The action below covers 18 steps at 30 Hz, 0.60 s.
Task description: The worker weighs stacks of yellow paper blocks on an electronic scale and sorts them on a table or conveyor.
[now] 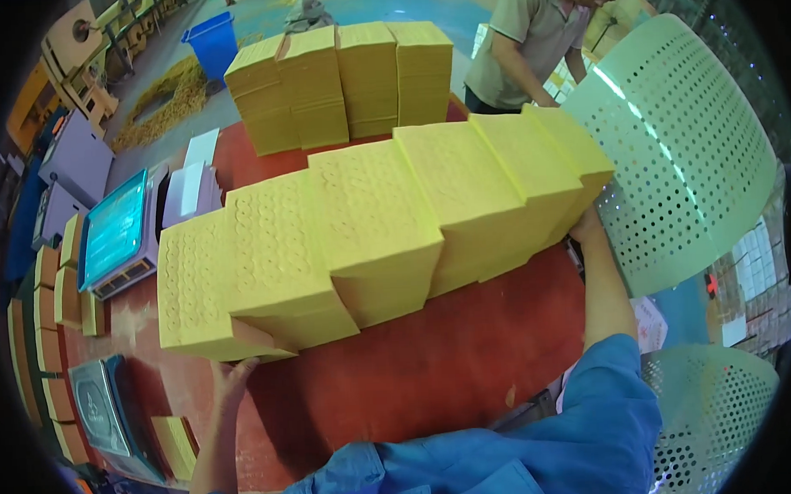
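Note:
A long row of yellow paper stacks [372,213] runs slantwise across the red table, stepped one against another, with embossed curls on the tops at the left. My left hand [233,377] grips the lower corner of its left end, fingers partly hidden beneath the paper. At the right end, my right hand [586,226] holds the row from the other side, its fingers mostly covered by the last stack. A dark shadow falls on the table below the left part; whether the row is lifted, I cannot tell.
Behind stands another group of yellow paper stacks [342,88]. A perforated pale-green curved panel [680,150] rises close to my right arm. At left are a scale with a blue tray [116,224] and a dark flat device [105,409]. A co-worker [528,46] bends over at the back right.

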Each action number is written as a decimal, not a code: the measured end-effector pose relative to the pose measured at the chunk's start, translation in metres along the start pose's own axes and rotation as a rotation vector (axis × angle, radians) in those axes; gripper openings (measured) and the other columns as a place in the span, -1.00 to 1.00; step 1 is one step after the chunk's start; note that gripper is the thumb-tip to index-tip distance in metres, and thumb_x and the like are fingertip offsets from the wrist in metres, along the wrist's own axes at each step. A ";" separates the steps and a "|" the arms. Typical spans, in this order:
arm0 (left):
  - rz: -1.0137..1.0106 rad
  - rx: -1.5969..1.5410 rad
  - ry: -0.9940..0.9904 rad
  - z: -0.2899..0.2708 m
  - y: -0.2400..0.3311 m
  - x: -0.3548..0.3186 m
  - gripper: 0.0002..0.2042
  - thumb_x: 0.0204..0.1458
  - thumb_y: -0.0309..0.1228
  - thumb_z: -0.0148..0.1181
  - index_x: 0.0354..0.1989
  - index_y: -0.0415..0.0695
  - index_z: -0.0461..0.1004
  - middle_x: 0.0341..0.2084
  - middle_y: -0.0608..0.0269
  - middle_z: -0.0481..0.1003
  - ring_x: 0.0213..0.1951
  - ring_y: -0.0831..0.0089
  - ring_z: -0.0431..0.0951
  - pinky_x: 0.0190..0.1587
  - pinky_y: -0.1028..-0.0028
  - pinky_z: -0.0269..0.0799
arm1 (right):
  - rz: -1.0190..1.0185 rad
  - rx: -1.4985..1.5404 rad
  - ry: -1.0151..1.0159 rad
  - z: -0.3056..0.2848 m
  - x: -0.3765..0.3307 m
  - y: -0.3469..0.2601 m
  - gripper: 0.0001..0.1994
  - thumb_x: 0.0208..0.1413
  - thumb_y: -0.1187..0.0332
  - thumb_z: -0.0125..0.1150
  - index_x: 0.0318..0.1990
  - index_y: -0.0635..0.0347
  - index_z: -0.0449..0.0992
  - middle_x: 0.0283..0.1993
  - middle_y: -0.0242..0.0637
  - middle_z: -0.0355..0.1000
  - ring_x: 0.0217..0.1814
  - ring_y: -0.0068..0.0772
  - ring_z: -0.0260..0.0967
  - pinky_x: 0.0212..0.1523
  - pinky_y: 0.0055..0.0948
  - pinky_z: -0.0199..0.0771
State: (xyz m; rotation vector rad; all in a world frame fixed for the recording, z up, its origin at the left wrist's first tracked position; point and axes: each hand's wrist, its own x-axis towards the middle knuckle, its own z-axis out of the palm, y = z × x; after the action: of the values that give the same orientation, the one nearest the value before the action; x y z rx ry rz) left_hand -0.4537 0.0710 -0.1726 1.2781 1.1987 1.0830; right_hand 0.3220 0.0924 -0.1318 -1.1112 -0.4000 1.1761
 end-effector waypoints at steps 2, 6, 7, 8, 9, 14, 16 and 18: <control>0.063 -0.025 0.013 0.004 0.011 0.034 -0.65 -0.09 -0.56 0.41 -0.12 -0.21 0.44 -0.26 0.26 0.55 -0.21 0.46 0.56 -0.10 0.44 0.52 | 0.007 -0.042 -0.048 0.018 0.033 0.000 -0.46 0.20 -0.06 0.05 0.19 0.12 0.36 0.19 -0.22 0.37 0.22 -0.22 0.30 0.20 -0.16 0.34; 0.037 -0.004 -0.025 -0.010 0.008 0.090 -0.69 -0.03 -0.59 0.34 -0.09 -0.22 0.44 -0.26 0.26 0.55 -0.21 0.46 0.57 -0.12 0.46 0.53 | 0.019 -0.045 -0.016 0.055 0.097 0.004 -0.42 0.14 -0.10 0.11 0.17 0.14 0.38 0.15 -0.23 0.40 0.20 -0.22 0.32 0.19 -0.14 0.34; 0.040 -0.005 -0.014 -0.009 0.011 0.100 -0.69 -0.03 -0.59 0.34 -0.09 -0.22 0.44 -0.26 0.26 0.55 -0.21 0.46 0.57 -0.12 0.46 0.53 | 0.040 -0.049 0.002 0.063 0.110 0.006 -0.41 0.14 -0.10 0.12 0.17 0.14 0.38 0.14 -0.23 0.41 0.20 -0.22 0.32 0.20 -0.13 0.33; 0.052 -0.011 -0.001 -0.005 0.014 0.110 -0.69 -0.03 -0.59 0.33 -0.09 -0.22 0.44 -0.26 0.26 0.55 -0.21 0.46 0.57 -0.12 0.46 0.53 | 0.043 -0.053 -0.009 0.067 0.120 0.004 -0.41 0.14 -0.10 0.12 0.17 0.14 0.38 0.14 -0.23 0.41 0.20 -0.22 0.32 0.20 -0.13 0.33; 0.060 -0.012 0.022 -0.004 0.018 0.115 -0.69 -0.03 -0.59 0.33 -0.08 -0.22 0.45 -0.27 0.26 0.56 -0.21 0.46 0.57 -0.12 0.46 0.53 | 0.060 -0.062 -0.002 0.072 0.127 0.004 -0.41 0.13 -0.10 0.12 0.17 0.14 0.38 0.14 -0.22 0.41 0.20 -0.22 0.32 0.20 -0.13 0.33; 0.051 0.019 0.065 -0.004 0.024 0.123 -0.71 -0.03 -0.57 0.34 -0.10 -0.23 0.49 -0.26 0.26 0.56 -0.19 0.47 0.56 -0.11 0.47 0.52 | -0.012 -0.069 -0.054 0.076 0.147 0.011 -0.44 0.19 -0.07 0.07 0.19 0.14 0.35 0.16 -0.21 0.38 0.22 -0.21 0.30 0.21 -0.12 0.32; 0.002 0.029 0.043 -0.009 0.020 0.123 -0.72 -0.03 -0.56 0.34 -0.11 -0.23 0.51 -0.23 0.26 0.56 -0.16 0.47 0.56 -0.10 0.46 0.51 | -0.063 -0.074 -0.188 0.067 0.153 0.015 -0.45 0.24 -0.05 0.00 0.22 0.14 0.30 0.20 -0.20 0.35 0.24 -0.18 0.28 0.22 -0.10 0.32; 0.011 0.035 0.031 -0.004 0.021 0.130 -0.72 -0.04 -0.56 0.33 -0.11 -0.23 0.52 -0.20 0.26 0.57 -0.15 0.47 0.55 -0.09 0.44 0.51 | -0.234 -0.317 -0.271 0.048 0.154 0.011 -0.45 0.27 -0.04 -0.05 0.25 0.14 0.27 0.23 -0.18 0.31 0.25 -0.15 0.27 0.22 -0.08 0.32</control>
State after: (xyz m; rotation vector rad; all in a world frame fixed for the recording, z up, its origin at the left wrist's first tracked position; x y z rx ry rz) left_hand -0.4434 0.2017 -0.1558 1.2998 1.2400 1.0982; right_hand 0.3407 0.2505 -0.1620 -1.1394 -0.9274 1.0792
